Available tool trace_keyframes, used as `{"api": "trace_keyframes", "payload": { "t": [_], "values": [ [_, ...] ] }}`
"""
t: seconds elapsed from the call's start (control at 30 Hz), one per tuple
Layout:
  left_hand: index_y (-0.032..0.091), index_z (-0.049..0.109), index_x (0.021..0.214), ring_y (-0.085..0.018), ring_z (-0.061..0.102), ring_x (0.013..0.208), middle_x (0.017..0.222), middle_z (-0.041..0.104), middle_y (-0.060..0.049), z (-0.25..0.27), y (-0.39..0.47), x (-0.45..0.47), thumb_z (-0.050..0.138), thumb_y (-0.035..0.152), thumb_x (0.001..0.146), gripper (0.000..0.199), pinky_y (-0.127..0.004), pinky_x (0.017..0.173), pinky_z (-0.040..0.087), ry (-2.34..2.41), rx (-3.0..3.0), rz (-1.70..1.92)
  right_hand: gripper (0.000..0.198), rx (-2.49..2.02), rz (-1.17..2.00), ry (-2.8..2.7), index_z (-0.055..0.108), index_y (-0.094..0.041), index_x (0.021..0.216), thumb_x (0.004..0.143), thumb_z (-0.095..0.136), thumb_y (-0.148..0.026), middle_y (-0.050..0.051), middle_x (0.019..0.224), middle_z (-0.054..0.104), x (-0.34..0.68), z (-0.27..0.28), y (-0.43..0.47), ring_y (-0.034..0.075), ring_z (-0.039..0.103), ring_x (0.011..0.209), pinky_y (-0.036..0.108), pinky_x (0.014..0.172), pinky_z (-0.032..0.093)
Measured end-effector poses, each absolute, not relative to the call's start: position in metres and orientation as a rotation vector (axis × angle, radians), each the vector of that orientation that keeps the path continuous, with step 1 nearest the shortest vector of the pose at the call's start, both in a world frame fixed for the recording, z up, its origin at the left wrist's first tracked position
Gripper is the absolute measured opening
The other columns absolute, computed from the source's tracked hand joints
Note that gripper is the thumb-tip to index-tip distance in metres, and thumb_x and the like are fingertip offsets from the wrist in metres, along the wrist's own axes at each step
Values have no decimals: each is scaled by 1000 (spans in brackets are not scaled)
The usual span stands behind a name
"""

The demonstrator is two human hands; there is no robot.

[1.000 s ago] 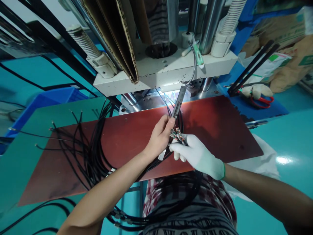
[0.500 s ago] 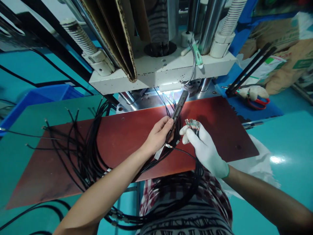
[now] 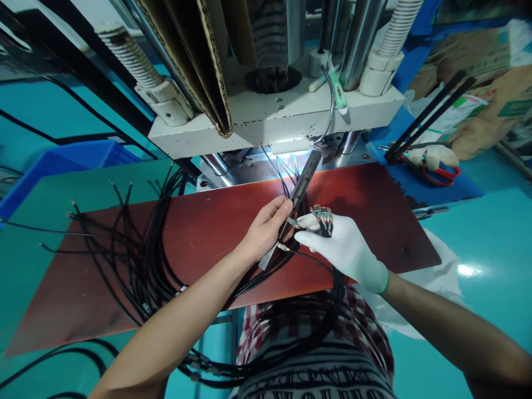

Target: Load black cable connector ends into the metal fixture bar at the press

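My bare left hand is closed around a long dark metal bar, which slants up toward the lit press. One cable end with a small metal connector sits at the bar's lower part, its black cable trailing right. My right hand, in a white glove, grips a bunch of black cables whose connector ends stick up above the fingers. Between its thumb and forefinger, another connector points at the bar beside my left thumb. Whether it touches the bar I cannot tell.
A white-painted press stands beyond the red-brown board. Many black cables are heaped on the board's left side. A blue bin is at the left. Scissors with red handles lie at the right near paper sacks.
My right hand has moved left to the bar, bringing one connector forward between thumb and finger. My left hand keeps hold of the bar, nearly still.
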State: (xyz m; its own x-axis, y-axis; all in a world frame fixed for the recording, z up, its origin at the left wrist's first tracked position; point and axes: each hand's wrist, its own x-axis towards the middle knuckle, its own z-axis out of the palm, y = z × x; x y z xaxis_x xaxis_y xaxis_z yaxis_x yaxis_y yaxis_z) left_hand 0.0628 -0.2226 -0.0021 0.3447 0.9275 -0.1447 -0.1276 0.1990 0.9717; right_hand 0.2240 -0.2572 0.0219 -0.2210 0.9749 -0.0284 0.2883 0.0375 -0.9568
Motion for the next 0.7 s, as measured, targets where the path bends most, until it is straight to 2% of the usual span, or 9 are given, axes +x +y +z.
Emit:
{"api": "trace_keyframes", "payload": {
  "t": [0.1,0.27,0.33,0.37,0.53,0.7],
  "values": [
    [17,45,75,-7,37,44,55,45,3,-3,-222,62,59,56,85,42,-19,43,29,926,1096,919,28,-1350,1089,-1716,71,-19,87,80,67,-45,2,91,69,221,28,-257,15,63,84,25,78,46],
    [17,44,74,-7,38,44,56,44,4,1,-222,61,57,52,87,39,-18,42,30,884,1084,912,38,-1494,575,-2078,71,-20,88,91,50,-51,5,85,69,222,32,-254,18,62,79,29,72,35],
    [17,43,73,-7,37,43,55,43,4,4,-222,60,57,51,87,39,-19,41,29,862,1070,902,41,-1480,482,-2177,70,-18,83,93,45,-49,6,79,68,223,32,-253,17,60,74,30,69,32],
    [17,44,73,-7,37,42,55,43,3,5,-222,60,57,51,87,40,-19,40,29,867,1062,901,41,-1468,571,-2200,69,-17,79,93,45,-47,6,76,67,224,33,-252,15,58,71,29,67,31],
    [17,46,73,-7,37,43,56,45,3,3,-221,59,59,53,84,40,-18,40,31,955,1052,912,36,-1269,1502,-1906,58,-13,68,91,49,-40,0,64,61,221,31,-246,7,55,60,20,60,37],
    [17,47,75,-8,38,47,61,45,2,0,-222,59,56,54,85,39,-19,43,32,989,1081,891,30,-1232,1790,-1682,58,-11,69,88,51,-33,1,58,59,216,25,-243,8,55,54,19,54,41]
  ]
}}
